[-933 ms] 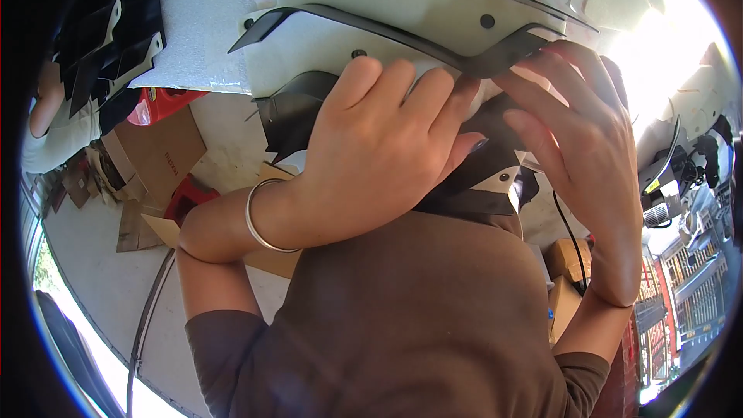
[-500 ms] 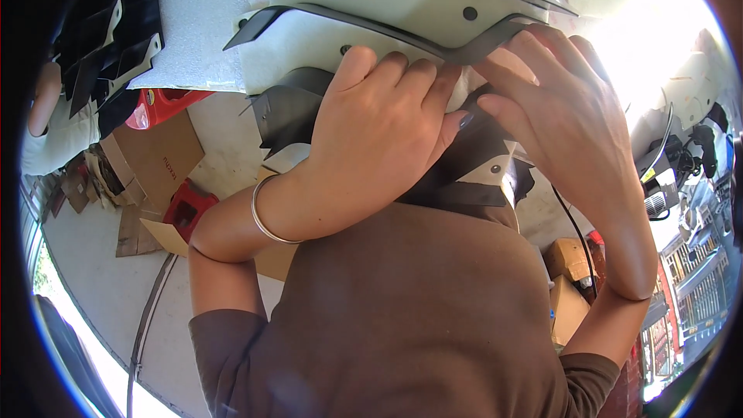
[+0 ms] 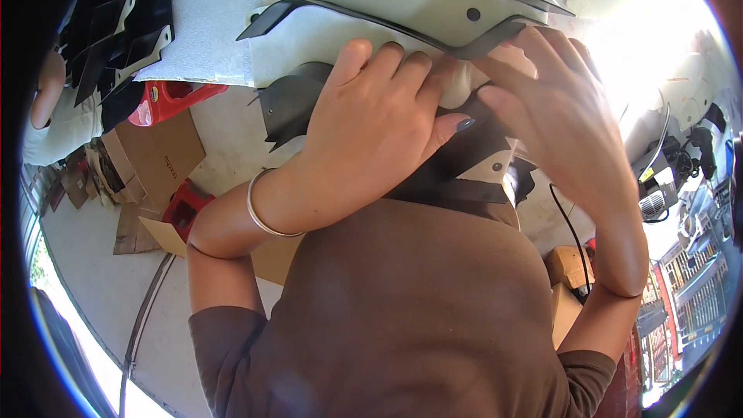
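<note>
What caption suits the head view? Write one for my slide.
Both bare hands at a wavy dark strip, silver bangle in view.

With both elbows [image 3: 207,241] bent, the left fingers [image 3: 391,63] are curled, the right fingers [image 3: 507,71] arched.

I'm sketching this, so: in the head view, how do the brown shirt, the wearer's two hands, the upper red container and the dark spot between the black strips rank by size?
1. Brown shirt
2. Left hand and right hand: too alike to rank
3. Upper red container
4. Dark spot
</note>
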